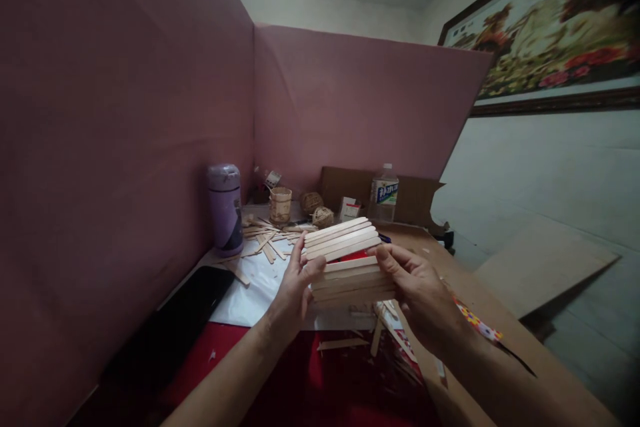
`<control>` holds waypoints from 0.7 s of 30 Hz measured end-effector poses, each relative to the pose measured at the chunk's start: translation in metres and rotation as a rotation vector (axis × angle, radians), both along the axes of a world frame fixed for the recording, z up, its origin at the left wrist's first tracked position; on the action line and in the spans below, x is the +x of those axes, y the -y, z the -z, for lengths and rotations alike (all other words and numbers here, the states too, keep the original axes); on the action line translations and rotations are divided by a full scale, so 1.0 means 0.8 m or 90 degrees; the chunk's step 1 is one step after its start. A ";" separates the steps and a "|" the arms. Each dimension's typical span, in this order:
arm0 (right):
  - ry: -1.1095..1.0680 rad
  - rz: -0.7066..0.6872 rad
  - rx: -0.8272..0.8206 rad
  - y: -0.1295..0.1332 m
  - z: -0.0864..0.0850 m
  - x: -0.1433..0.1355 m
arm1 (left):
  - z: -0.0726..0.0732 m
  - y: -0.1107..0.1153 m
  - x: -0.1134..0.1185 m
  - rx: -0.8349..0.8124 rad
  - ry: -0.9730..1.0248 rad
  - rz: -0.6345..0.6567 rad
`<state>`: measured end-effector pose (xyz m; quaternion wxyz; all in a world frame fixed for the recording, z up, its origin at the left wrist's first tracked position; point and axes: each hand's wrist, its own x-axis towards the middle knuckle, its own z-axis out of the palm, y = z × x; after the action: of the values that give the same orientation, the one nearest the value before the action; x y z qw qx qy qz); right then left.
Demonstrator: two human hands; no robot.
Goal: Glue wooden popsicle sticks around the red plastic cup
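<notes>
Both my hands hold a piece built of pale wooden craft sticks [353, 282] above the table. Several sticks lie side by side in its near face. Behind it is a second panel of craft sticks [343, 239], tilted upward, with a gap through which red shows; I cannot tell how the two are joined. My left hand [295, 280] is closed round the left ends, its thumb on the near face. At the right end, my right hand [413, 277] pinches the piece between thumb and fingers. The fingertips behind it are hidden.
Loose craft sticks [270, 247] lie scattered on white sheeting [227, 307]. Behind stand a purple bottle [225, 210], a small stick-covered cup [281, 205], twine balls [323, 216] and a clear labelled bottle [385, 193]. A dark flat object [170, 320] lies left. Pink panels [350, 100] enclose the left and back.
</notes>
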<state>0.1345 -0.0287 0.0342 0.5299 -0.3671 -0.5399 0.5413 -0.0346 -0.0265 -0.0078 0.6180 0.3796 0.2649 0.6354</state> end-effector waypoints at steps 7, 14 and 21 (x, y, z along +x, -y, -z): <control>-0.064 -0.030 -0.079 0.018 0.011 0.003 | -0.001 0.004 0.007 0.046 -0.037 -0.054; -0.134 -0.075 -0.133 0.033 0.020 0.004 | 0.006 0.000 0.005 0.041 -0.104 -0.114; -0.116 -0.109 -0.166 0.040 0.019 0.010 | -0.001 0.009 0.003 0.045 -0.108 -0.051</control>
<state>0.1421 -0.0608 0.0193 0.4764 -0.3350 -0.4442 0.6808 -0.0323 -0.0333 -0.0072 0.5535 0.4430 0.3086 0.6342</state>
